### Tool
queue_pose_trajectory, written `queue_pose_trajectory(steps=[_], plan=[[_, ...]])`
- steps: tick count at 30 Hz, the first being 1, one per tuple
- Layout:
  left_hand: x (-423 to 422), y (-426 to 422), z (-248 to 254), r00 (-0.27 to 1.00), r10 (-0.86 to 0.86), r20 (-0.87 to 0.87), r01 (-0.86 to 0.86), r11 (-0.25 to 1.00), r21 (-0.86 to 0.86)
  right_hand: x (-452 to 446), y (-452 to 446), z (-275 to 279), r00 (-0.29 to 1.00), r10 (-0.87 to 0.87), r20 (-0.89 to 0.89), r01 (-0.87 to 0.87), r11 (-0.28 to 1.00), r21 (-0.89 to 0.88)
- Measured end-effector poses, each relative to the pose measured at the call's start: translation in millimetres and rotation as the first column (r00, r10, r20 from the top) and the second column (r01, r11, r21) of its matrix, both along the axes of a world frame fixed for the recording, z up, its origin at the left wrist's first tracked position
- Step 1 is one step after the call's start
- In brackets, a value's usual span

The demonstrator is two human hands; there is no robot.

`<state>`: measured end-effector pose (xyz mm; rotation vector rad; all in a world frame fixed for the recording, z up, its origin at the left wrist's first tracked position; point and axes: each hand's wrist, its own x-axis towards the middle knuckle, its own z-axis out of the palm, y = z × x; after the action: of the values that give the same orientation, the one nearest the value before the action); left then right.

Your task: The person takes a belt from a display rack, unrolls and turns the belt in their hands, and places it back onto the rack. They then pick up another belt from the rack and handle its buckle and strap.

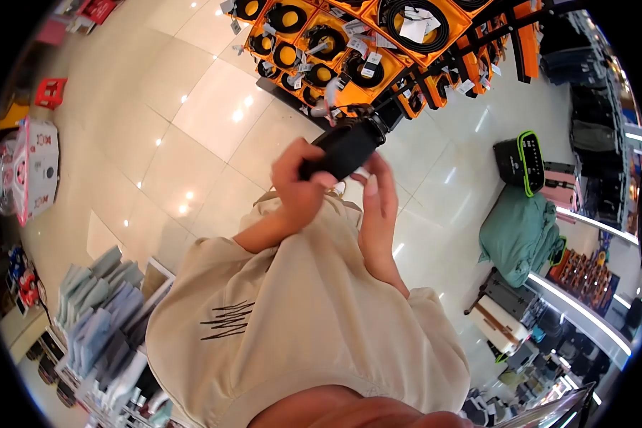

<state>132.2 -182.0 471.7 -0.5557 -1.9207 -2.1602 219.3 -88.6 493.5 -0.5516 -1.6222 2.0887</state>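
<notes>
A black coiled belt (342, 150) is held up in front of my body. My left hand (297, 187) grips its left end, with the thumb pressed along the lower edge. Close to the belt's lower right side is my right hand (379, 196), its fingers bent and apart, some tips touching or just behind the belt. Past the belt stands a display of rolled black belts (321, 43) in orange compartments, many with white tags.
Folded clothes (100, 307) lie at the lower left. To the right are a black basket (510, 162) with a green rim, a green garment (521, 232) and suitcases (493, 321). A pink and white box (41, 171) stands at the far left on the tiled floor (210, 114).
</notes>
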Motion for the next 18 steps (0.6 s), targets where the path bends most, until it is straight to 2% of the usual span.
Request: queue_pose_trajectory(steps=[1, 2, 3, 5, 9, 11, 14, 17, 18], plan=[[-2, -7, -10, 0.993, -0.092, -0.067, 0.094, 0.995, 0.028, -3, -11, 1, 0.996, 0.070, -0.061, -0.080, 0.982, -0.172], [-6, -18, -13, 0.970, -0.153, -0.187, 0.135, 0.985, -0.103, -10, -21, 9, 0.993, 0.086, -0.085, -0.103, 0.970, -0.218], [-10, -29, -10, 0.927, -0.226, -0.298, 0.159, 0.960, -0.232, -18, -31, 19, 0.996, 0.091, -0.022, -0.094, 0.958, -0.271], [-12, -46, -22, 0.908, -0.286, -0.305, 0.191, 0.932, -0.308, -33, -46, 32, 0.988, 0.115, 0.106, -0.067, 0.924, -0.376], [-19, -85, -22, 0.873, -0.445, -0.197, 0.321, 0.830, -0.456, -52, -84, 25, 0.967, -0.071, 0.244, 0.162, 0.910, -0.381], [-22, -102, -33, 0.820, -0.537, -0.199, 0.395, 0.782, -0.483, -53, -95, 11, 0.953, -0.229, 0.201, 0.285, 0.901, -0.326], [-46, -121, 3, 0.697, -0.671, -0.253, 0.498, 0.706, -0.503, -45, -99, 6, 0.939, -0.332, 0.085, 0.343, 0.908, -0.240], [-62, -145, 24, 0.725, -0.666, -0.173, 0.577, 0.726, -0.374, -32, -105, 5, 0.920, -0.386, 0.069, 0.391, 0.913, -0.115], [-65, -155, 27, 0.729, -0.678, -0.090, 0.605, 0.701, -0.378, -33, -110, 5, 0.893, -0.448, 0.040, 0.447, 0.894, 0.039]])
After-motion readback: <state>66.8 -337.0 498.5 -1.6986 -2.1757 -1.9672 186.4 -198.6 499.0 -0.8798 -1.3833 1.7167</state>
